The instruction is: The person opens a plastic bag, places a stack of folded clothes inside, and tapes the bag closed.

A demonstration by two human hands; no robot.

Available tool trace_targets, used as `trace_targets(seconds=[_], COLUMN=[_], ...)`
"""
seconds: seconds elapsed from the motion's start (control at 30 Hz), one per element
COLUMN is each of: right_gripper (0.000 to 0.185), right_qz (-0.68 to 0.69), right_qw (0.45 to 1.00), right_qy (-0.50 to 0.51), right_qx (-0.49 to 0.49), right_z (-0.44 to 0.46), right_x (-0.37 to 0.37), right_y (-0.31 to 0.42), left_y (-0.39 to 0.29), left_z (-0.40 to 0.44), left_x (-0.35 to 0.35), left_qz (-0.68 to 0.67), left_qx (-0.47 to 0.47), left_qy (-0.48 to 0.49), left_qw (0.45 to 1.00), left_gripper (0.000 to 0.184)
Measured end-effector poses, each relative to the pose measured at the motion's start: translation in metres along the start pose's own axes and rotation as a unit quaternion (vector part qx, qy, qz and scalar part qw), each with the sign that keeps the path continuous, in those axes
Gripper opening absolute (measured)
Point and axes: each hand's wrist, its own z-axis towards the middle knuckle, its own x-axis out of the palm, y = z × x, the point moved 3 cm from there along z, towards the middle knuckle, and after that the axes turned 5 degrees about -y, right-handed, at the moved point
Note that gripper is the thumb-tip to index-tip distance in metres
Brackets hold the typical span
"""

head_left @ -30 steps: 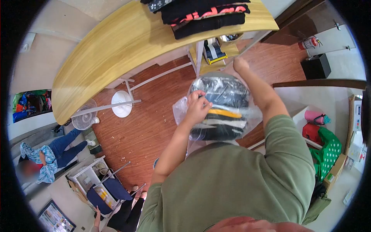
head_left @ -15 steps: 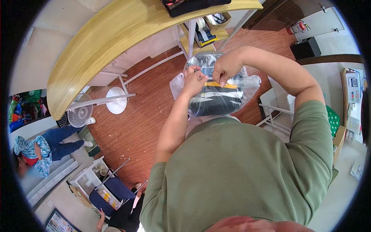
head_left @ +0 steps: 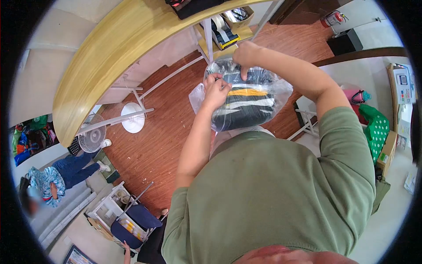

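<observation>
A clear plastic bag (head_left: pixel 252 115) rests against my front, filled with folded dark cloth that has yellow and white stripes. The fingers of my left hand (head_left: pixel 215 91) are bent and closed on the plastic near the bag's upper left. At the bag's far edge is my right hand (head_left: pixel 247 57), curled, with one digit pointing down over the plastic. Whatever its other fingers hold is hidden behind the hand.
A curved wooden counter (head_left: pixel 92 66) runs along the left, with dark items (head_left: pixel 193 8) on top. Below its far end, a shelf holds a tape dispenser (head_left: pixel 226 37) and a cardboard box (head_left: pixel 241 16). A fan (head_left: pixel 92 134), a seated person (head_left: pixel 66 174) and chairs (head_left: pixel 143 215) are at left.
My right hand has moved away from the yellow stripe to the bag's far edge. My left hand stays on the plastic. The view has shifted slightly.
</observation>
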Motion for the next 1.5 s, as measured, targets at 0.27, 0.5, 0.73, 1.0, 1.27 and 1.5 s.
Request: trace_targets(seconds=[0.27, 0.5, 0.73, 1.0, 1.27, 1.5], right_gripper=[0.066, 0.057, 0.024, 0.017, 0.021, 0.028], right_qz=[0.278, 0.464, 0.474, 0.493, 0.579, 0.556], right_qw=[0.878, 0.760, 0.744, 0.731, 0.703, 0.735], right_qy=[-0.264, -0.416, -0.404, -0.395, -0.317, -0.267], right_qx=[0.288, 0.187, 0.243, 0.259, 0.265, 0.282], right_z=[-0.044, -0.038, -0.033, -0.035, -0.028, -0.023], right_x=[0.063, 0.060, 0.069, 0.074, 0.078, 0.075], right_y=[0.013, 0.067, 0.095, 0.095, 0.088, 0.089], left_y=[0.007, -0.002, -0.011, 0.077, -0.031, -0.024], left_z=[0.002, 0.008, -0.012, -0.028, -0.016, -0.001], left_x=[0.005, 0.002, -0.082, -0.207, -0.039, -0.047], left_qz=[0.000, 0.009, 0.113, -0.208, 0.099, 0.145], left_qx=[0.015, 0.003, 0.123, -0.185, 0.261, 0.264], left_qy=[-0.009, -0.002, -0.053, -0.273, -0.025, 0.103], left_qw=[1.000, 1.000, 0.985, 0.921, 0.960, 0.948], left_gripper=[0.028, 0.026, 0.028, 0.022, 0.048, 0.025])
